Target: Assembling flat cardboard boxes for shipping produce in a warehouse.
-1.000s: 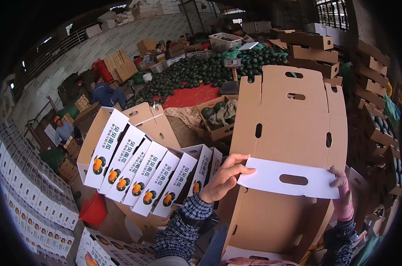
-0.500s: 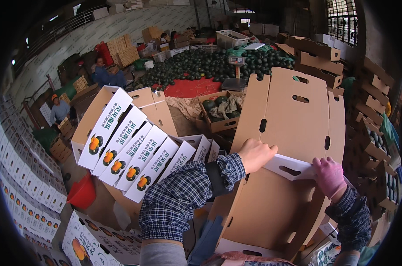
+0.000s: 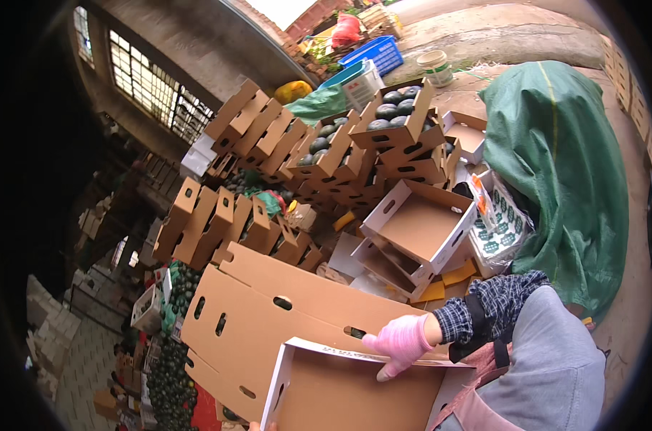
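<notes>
A shallow open cardboard box (image 3: 362,391), brown inside with white walls, lies low in front of me. My right hand (image 3: 403,343), in a pink glove, grips the box's upper wall, with the thumb over its inner side. Of my left hand (image 3: 262,427) only some fingertips show at the lower edge of the view, closed against the box's left wall. Just beyond the box lies a large flat brown cardboard blank (image 3: 261,327) with oval hand slots.
White-sided boxes (image 3: 419,223) are stacked ahead, beside a plastic-wrapped pack (image 3: 500,230). Brown cartons of dark green round produce (image 3: 398,108) stand behind them. A green tarp (image 3: 556,179) covers a bulky heap at right. More brown cartons (image 3: 214,223) line the left, near heaped produce (image 3: 169,388).
The view has swung far to the right and tilted. The box has come away from the flat blanks, and my right hand now holds its side wall. My left hand has dropped nearly out of view.
</notes>
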A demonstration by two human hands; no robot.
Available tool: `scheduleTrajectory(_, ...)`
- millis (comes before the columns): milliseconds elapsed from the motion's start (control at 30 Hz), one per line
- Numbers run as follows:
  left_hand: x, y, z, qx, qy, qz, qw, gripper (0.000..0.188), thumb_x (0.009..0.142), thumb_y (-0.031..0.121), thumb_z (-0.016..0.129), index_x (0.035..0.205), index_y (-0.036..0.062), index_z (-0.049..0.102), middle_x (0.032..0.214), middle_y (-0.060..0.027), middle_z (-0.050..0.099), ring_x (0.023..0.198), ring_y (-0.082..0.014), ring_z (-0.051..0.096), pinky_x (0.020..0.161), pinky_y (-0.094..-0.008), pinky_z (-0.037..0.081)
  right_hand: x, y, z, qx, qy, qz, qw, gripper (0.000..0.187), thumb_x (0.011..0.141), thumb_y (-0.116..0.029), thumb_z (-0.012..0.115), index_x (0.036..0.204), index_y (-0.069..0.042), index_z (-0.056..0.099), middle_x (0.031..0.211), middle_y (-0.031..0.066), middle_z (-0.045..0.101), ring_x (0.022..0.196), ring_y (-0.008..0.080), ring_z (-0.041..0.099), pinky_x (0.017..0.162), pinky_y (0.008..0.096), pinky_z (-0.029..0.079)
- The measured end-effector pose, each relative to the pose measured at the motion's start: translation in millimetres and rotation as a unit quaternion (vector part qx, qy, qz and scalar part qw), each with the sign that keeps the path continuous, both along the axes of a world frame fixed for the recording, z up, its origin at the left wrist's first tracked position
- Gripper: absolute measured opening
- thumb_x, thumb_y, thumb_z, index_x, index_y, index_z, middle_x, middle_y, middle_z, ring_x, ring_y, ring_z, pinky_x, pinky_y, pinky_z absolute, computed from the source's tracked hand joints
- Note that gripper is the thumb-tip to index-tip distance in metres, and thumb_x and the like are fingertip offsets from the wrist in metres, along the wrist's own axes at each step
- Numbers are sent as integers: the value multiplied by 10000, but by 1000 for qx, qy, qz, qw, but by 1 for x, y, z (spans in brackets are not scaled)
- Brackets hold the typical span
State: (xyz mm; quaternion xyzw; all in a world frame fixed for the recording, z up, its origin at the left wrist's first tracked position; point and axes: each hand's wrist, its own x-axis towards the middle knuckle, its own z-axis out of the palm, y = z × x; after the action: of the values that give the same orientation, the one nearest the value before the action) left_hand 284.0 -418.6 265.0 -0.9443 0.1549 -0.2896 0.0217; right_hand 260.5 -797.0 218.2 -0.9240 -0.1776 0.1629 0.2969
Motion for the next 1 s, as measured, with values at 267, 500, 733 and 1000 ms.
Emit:
scheduleTrajectory(267,7,-12,20,-460,119,-285,832,710,942,217,646,1495,11,250,1444,-260,401,1317,-319,433,1054,-421,382,-67,-76,-70,119,-242,-353,896,401,826,-182,601,1222,-160,543,809,185,672,728,411,657,686,494,538)
scheduleTrajectory(500,-77,-10,-88,-193,156,-22,969,1307,660,389,883,1554,43,-6,1529,-324,208,1376,-469,300,1134,-531,291,35,-337,-107,37,-112,-454,883,398,725,-187,709,1115,-111,674,977,121,719,935,301,680,831,376,529)
scheduleTrajectory(733,-114,-11,-150,-597,195,67,775,788,818,17,763,1443,-30,286,1399,-210,418,1237,-287,456,1036,-403,429,123,-221,-69,-66,-218,-308,924,831,892,-640,538,1419,-22,362,1067,255,667,996,428,639,852,470,521)
scheduleTrajectory(1000,-118,-29,-119,-195,64,227,952,524,772,234,767,1155,-57,561,808,-223,645,711,-390,641,617,-454,493,-3,-16,-58,-169,-241,-100,950,1094,614,-354,841,1511,-114,263,804,161,585,656,309,636,562,432,504)
